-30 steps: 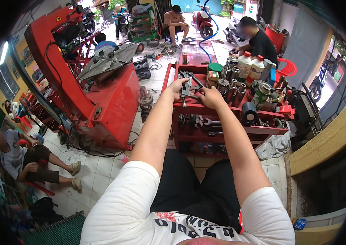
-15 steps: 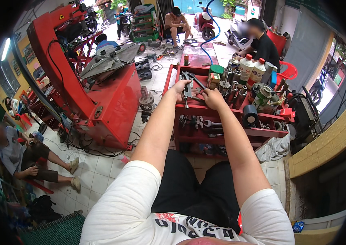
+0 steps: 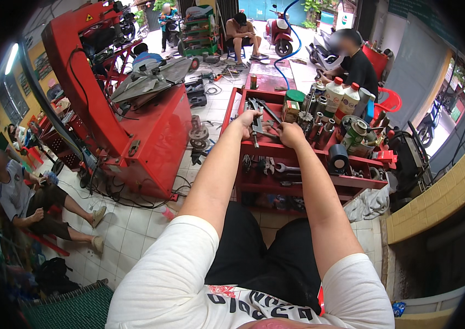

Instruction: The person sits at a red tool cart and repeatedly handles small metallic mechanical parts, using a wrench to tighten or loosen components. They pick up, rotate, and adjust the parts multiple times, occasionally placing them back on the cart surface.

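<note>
Head view: at upper centre of the frame, my left hand (image 3: 248,119) is gripping a grey metal tool (image 3: 255,131) over a red cart (image 3: 271,149); my right hand (image 3: 291,135) is sitting curled nearby, its hold unclear. Firm left-hand steadying is probably helping.

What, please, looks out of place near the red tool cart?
A pale cloth is bunched up, unfolded, at the cart's lower right; metal parts lie loose on the floor to its left. No spill is visible.
</note>
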Demonstrator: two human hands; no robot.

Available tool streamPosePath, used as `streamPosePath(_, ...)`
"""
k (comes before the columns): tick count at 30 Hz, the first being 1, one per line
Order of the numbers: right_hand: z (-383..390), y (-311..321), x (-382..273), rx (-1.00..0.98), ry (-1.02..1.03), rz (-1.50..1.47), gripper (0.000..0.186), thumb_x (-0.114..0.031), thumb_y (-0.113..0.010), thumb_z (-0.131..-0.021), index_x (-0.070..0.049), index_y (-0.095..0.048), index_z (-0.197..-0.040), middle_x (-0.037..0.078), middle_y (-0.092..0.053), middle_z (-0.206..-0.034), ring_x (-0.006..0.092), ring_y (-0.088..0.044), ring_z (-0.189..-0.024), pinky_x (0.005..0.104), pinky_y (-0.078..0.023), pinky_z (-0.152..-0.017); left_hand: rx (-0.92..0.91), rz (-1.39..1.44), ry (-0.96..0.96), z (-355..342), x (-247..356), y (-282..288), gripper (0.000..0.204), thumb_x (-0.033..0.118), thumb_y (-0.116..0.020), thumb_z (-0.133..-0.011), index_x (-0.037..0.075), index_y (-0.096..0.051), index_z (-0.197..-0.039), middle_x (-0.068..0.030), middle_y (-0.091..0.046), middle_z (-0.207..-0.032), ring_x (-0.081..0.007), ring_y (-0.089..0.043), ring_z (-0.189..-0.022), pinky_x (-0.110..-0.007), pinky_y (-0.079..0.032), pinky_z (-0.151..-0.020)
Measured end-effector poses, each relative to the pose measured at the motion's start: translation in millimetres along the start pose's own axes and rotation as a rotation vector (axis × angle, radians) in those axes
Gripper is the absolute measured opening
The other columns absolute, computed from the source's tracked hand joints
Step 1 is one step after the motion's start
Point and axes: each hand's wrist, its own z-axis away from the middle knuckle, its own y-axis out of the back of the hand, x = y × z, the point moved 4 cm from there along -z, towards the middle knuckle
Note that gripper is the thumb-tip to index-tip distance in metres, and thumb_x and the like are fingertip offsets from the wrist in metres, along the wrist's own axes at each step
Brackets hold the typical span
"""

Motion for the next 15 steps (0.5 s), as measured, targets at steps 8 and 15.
streamPosePath(8,36,35,-26,0.393,-0.283,0.013,0.032,-0.028,-0.062,-0.088,0.001,-0.07,-0.099,0.023,-0.071,-0.101,0.0396,-0.071,-0.096,0.0515,-0.058,-0.083,0.102,-0.335,-0.062,-19,-21,7,0.03,0.031,-0.054,-0.1,0.003,-0.062,-0.108,-0.0169,-0.075,-0.094,-0.0305,-0.075,-0.084,-0.05,-0.062,-0.074)
streamPosePath(15,40,36,-1,0.484,-0.431,-0.186,0.035,-0.031,-0.07,-0.084,0.003,-0.07,-0.089,0.026,-0.073,-0.094,0.0408,-0.071,-0.093,0.0512,-0.057,-0.082,0.122,-0.429,-0.072,-30,-23,10,0.024,0.028,-0.057,-0.099,0.006,-0.064,-0.103,-0.0124,-0.074,-0.088,-0.0242,-0.072,-0.076,-0.042,-0.06,-0.071)
